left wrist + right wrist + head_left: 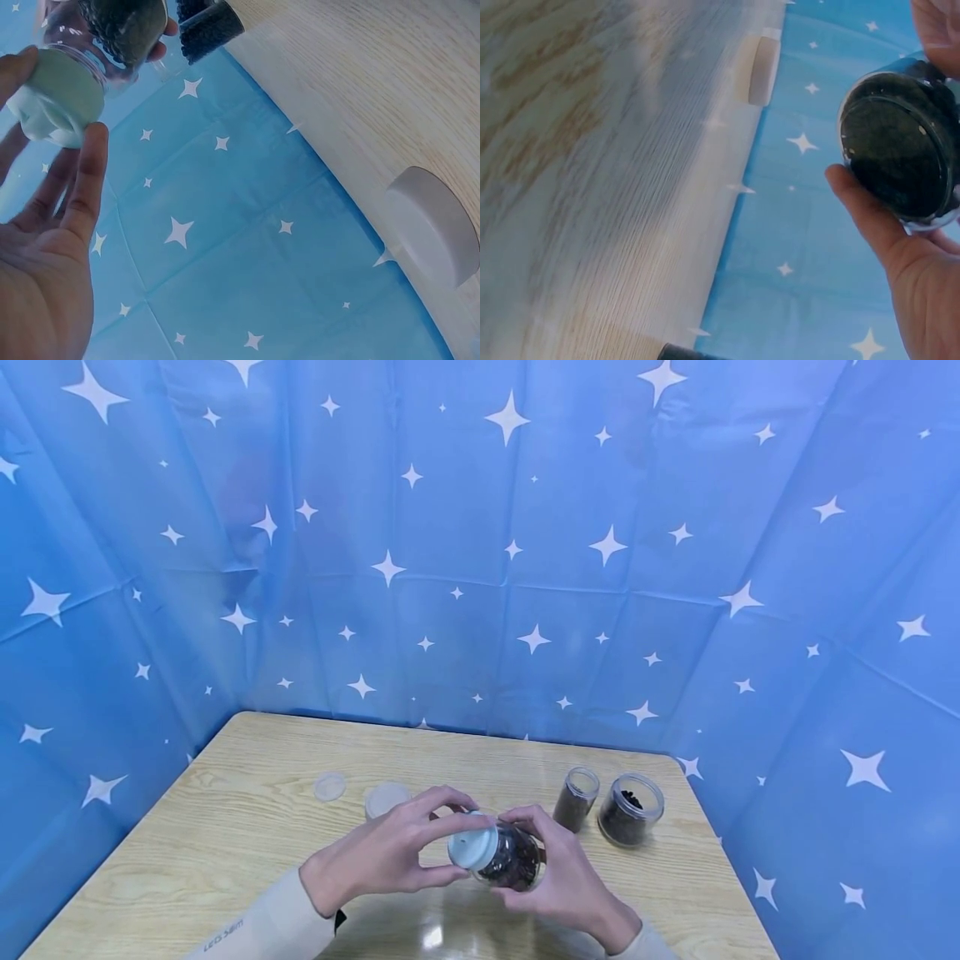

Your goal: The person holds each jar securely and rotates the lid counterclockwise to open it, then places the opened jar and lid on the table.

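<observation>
Tilted on its side above the table, a clear glass jar (514, 860) full of dark contents is held between both hands. My right hand (564, 875) grips the jar's body near its base; the right wrist view shows the jar's round bottom (896, 154) facing the camera. At the other end, my left hand (393, 852) pinches a pale mint-green lid (472, 847) between fingers and thumb. In the left wrist view the lid (60, 97) sits on the jar's mouth.
Two glass jars without lids stand at the back right: a narrow jar (576, 798) and a wider jar (632, 810), both with dark contents. Behind my left hand lie a round whitish lid (386, 798) and a small clear disc (329, 787). A starry blue curtain (480, 527) hangs behind the wooden table (187, 827).
</observation>
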`<state>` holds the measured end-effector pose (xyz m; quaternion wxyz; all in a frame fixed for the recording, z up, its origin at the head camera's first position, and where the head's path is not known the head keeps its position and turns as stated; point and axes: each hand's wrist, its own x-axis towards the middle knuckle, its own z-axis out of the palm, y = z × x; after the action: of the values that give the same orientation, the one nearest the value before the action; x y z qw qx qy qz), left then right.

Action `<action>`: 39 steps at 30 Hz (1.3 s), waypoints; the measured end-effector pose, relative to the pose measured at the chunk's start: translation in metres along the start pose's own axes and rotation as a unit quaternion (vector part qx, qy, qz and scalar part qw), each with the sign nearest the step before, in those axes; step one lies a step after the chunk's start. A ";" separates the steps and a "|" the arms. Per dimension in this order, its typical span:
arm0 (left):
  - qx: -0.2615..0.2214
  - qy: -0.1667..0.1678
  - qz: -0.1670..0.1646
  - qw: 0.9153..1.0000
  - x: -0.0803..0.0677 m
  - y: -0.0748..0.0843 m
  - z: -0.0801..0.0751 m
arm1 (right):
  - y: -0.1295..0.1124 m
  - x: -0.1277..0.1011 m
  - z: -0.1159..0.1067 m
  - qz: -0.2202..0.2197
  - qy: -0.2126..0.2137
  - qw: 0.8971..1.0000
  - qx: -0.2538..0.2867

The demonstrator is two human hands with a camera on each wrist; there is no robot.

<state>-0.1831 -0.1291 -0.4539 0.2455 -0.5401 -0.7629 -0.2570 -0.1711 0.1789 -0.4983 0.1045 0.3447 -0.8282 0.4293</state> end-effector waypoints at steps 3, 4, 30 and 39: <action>-0.002 0.007 -0.016 1.000 0.001 0.002 0.002 | -0.001 0.000 0.000 -0.004 0.001 1.000 -0.003; -0.004 0.009 -0.024 1.000 0.002 0.002 0.002 | -0.002 0.000 0.001 -0.005 0.001 1.000 -0.005; -0.014 0.011 -0.182 0.983 0.007 0.018 0.001 | -0.003 0.001 0.002 -0.006 0.006 1.000 -0.017; -0.021 0.024 -0.186 0.982 0.005 0.016 0.000 | -0.001 0.001 0.000 -0.013 0.019 0.998 -0.054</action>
<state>-0.1696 -0.1205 -0.4487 0.2003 -0.3874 -0.8384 -0.3270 -0.1711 0.1781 -0.4974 0.1441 0.3410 -0.8436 0.3890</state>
